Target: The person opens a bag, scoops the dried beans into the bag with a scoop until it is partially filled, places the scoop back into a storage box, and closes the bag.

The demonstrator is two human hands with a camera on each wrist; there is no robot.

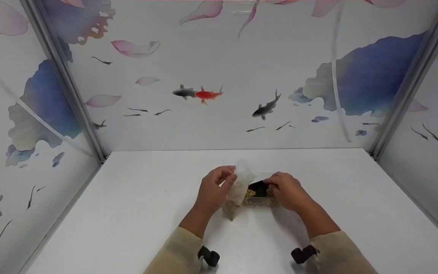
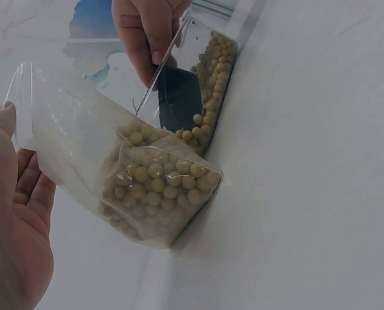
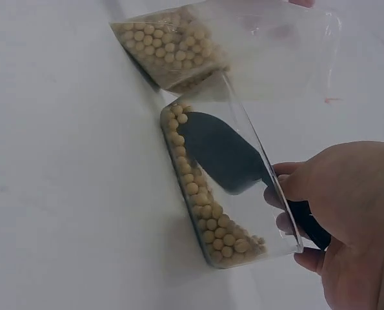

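Two hands, one bag of beans, one clear box with a black scoop.

Head view: left hand [image 1: 213, 190] pinches the plastic bag [image 1: 238, 190] just left of the box [image 1: 261, 198]; right hand [image 1: 285, 190] grasps the scoop [image 1: 258, 187]. Left wrist view: the bag [image 2: 146, 181] leans on the box [image 2: 208, 71]; its mouth is cut off. Right wrist view: the scoop handle hides behind curled fingers [image 3: 285, 187]. A slack pinch could sag the bag and spill beans [image 3: 198, 194] onto the table [image 3: 62, 194].

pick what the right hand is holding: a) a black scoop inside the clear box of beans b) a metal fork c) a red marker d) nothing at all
A: the right hand grips the handle of the black scoop, whose blade sits inside the clear box among the yellow beans.
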